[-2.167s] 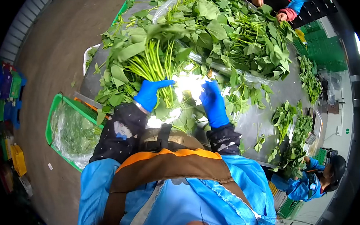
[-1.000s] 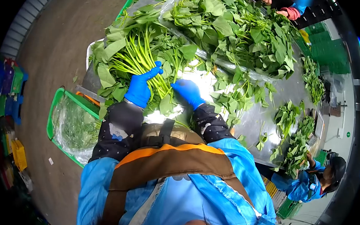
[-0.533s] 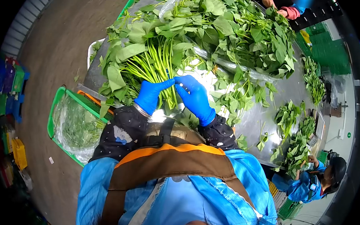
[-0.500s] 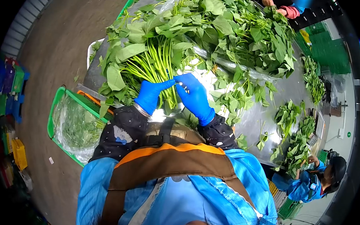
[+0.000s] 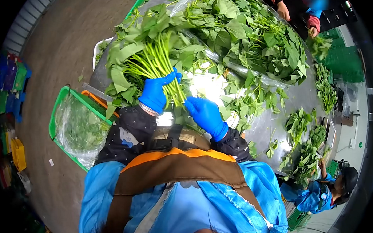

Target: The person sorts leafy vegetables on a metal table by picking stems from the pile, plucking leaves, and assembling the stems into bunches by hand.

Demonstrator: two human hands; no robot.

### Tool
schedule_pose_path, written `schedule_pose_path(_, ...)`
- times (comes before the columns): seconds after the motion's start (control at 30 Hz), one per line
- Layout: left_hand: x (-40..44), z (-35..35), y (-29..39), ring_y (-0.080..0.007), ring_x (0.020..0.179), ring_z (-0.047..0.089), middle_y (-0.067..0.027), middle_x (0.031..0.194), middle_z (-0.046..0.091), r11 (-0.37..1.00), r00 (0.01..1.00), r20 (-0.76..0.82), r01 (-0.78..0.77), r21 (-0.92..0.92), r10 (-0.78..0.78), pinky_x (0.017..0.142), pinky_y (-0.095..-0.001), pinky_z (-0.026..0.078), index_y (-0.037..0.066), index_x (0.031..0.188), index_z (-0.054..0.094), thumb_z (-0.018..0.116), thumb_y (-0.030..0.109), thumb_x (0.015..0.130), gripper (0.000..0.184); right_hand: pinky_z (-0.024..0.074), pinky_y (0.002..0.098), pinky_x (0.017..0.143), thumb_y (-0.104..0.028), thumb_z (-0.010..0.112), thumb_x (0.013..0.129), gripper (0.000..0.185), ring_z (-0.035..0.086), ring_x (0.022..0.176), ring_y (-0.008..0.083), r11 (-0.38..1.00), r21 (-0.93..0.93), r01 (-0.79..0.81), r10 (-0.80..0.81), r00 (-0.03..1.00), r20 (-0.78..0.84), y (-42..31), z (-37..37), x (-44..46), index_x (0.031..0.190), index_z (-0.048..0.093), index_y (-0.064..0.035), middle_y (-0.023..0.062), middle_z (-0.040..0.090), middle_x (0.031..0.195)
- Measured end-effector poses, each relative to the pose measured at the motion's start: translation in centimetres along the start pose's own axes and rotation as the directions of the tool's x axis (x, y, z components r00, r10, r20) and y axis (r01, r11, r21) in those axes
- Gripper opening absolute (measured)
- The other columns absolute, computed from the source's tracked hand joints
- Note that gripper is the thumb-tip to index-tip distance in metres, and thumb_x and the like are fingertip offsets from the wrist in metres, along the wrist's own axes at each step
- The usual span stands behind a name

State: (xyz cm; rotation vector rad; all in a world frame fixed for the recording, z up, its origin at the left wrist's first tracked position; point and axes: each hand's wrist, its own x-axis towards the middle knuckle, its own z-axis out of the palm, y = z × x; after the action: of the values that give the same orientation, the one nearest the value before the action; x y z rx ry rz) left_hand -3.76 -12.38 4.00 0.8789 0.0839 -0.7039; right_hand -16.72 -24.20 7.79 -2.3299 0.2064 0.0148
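In the middle, a bunch of leafy greens (image 5: 154, 55) with long pale-green stems is gripped in my left hand (image 5: 153, 95). The fingers and thumb of that blue-gloved hand wrap around the stems, and the leaves point away from me. At the lower stem ends, my right hand (image 5: 207, 116), also blue-gloved, has its fingers pressed together on the stem tips. Beyond the bunch spreads a large heap of the same greens (image 5: 250, 37) on the metal table (image 5: 261, 131), with clear plastic sheeting (image 5: 234, 67) along its near side.
To the left, a green crate (image 5: 61, 138) lined with plastic holds greens. Smaller bunches (image 5: 298, 125) lie on the table's right. A co-worker's hand (image 5: 313, 31) at the top right holds some greens; another person (image 5: 317, 194) in blue is at the lower right.
My right hand has moved down from the middle of the stems to their lower ends. My left hand keeps its hold. The top-right co-worker's hands have parted, one swinging right with greens.
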Motion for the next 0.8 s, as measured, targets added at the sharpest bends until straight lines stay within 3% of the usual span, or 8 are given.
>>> schedule_pose_path(0.13,2.2,-1.6,3.4,-0.0164,0.082,0.055,-0.0064,0.087,0.06,0.988,0.992,0.015,-0.126,-0.094,0.128,0.079,-0.0278,0.042,0.001,0.097,0.058,0.058,0.01,0.081,0.018,0.0474,0.0308,0.061,-0.019,0.059,0.079,0.028,0.061,0.064,0.0252,0.953,-0.051,0.3,-0.291,0.947,0.14,3.2,2.0,-3.4,0.105,0.058,-0.0072,0.0111,0.064,0.077)
schedule_pose_path(0.23,2.0,-0.7,4.5,-0.0156,0.079,0.055,-0.0054,0.085,0.06,0.99,0.997,0.005,-0.07,-0.119,0.072,0.076,-0.0273,0.043,0.002,0.096,0.058,0.057,0.011,0.082,0.017,0.0471,0.0274,0.066,-0.015,0.06,0.078,0.038,0.06,0.065,0.018,0.637,0.769,-0.055,0.147,0.988,-0.052,3.8,2.0,-0.8,0.114,0.053,-0.0048,0.0076,0.064,0.084)
schedule_pose_path(0.4,1.3,0.7,2.4,-0.018,0.081,0.058,-0.008,0.09,0.061,0.98,0.998,0.028,0.056,-0.19,-0.052,0.076,-0.0304,0.047,0.002,0.103,0.056,0.057,0.007,0.081,0.023,0.0451,0.0226,0.055,-0.01,0.054,0.083,0.035,0.054,0.062,0.0103,0.362,0.849,-0.385,-0.057,0.9,0.432,1.6,1.4,1.6,0.117,0.048,-0.0029,0.0062,0.061,0.087)
schedule_pose_path(0.47,1.7,-0.1,3.2,-0.0184,0.081,0.058,-0.0077,0.09,0.061,0.984,0.999,0.044,0.01,-0.178,-0.003,0.076,-0.0293,0.046,0.0,0.102,0.056,0.057,0.007,0.081,0.022,0.0434,0.0215,0.051,-0.013,0.052,0.085,0.028,0.053,0.057,0.0086,0.79,0.612,-0.037,-0.152,0.955,0.255,3.1,1.6,0.6,0.111,0.053,-0.0043,0.0045,0.06,0.076)
schedule_pose_path(0.57,2.9,-2.1,4.8,-0.0175,0.081,0.057,-0.0077,0.09,0.061,0.979,0.98,0.009,-0.196,-0.046,0.197,0.077,-0.0275,0.045,-0.001,0.099,0.056,0.058,0.008,0.081,0.02,0.0443,0.0282,0.051,-0.024,0.059,0.081,0.025,0.055,0.053,0.0189,0.607,0.571,-0.552,0.207,0.804,0.557,2.8,-0.9,-1.4,0.1,0.063,-0.0083,0.0081,0.057,0.06)
schedule_pose_path(0.63,1.9,-1.1,4.9,-0.0171,0.082,0.058,-0.0078,0.09,0.061,0.967,0.967,-0.064,-0.242,0.084,0.247,0.077,-0.0274,0.045,-0.001,0.099,0.056,0.058,0.008,0.08,0.021,0.047,0.0323,0.056,-0.033,0.063,0.076,0.044,0.06,0.06,0.0243,0.972,-0.229,-0.049,0.076,0.991,0.111,6.0,-0.9,-2.9,0.112,0.056,-0.0085,0.0102,0.06,0.065)
schedule_pose_path(0.7,1.1,-0.1,3.0,-0.0168,0.081,0.058,-0.0076,0.089,0.061,0.935,0.955,-0.034,-0.28,0.215,0.294,0.076,-0.0278,0.046,-0.001,0.098,0.056,0.06,0.005,0.078,0.022,0.0482,0.0314,0.067,-0.037,0.064,0.074,0.062,0.063,0.076,0.0255,0.931,-0.088,-0.353,0.352,0.936,-0.025,5.3,-2.7,-2.0,0.125,0.043,-0.0094,0.0135,0.063,0.088)
schedule_pose_path(0.8,-0.4,2.3,0.4,-0.0135,0.081,0.057,-0.0053,0.091,0.06,0.934,0.972,0.013,-0.231,0.273,0.236,0.072,-0.027,0.046,-0.001,0.098,0.058,0.067,-0.001,0.069,0.03,0.041,0.0331,0.087,-0.028,0.068,0.073,0.074,0.046,0.111,0.0277,0.922,0.384,-0.047,0.137,0.968,-0.212,3.5,-3.5,0.6,0.133,0.03,-0.0085,0.0153,0.043,0.127)
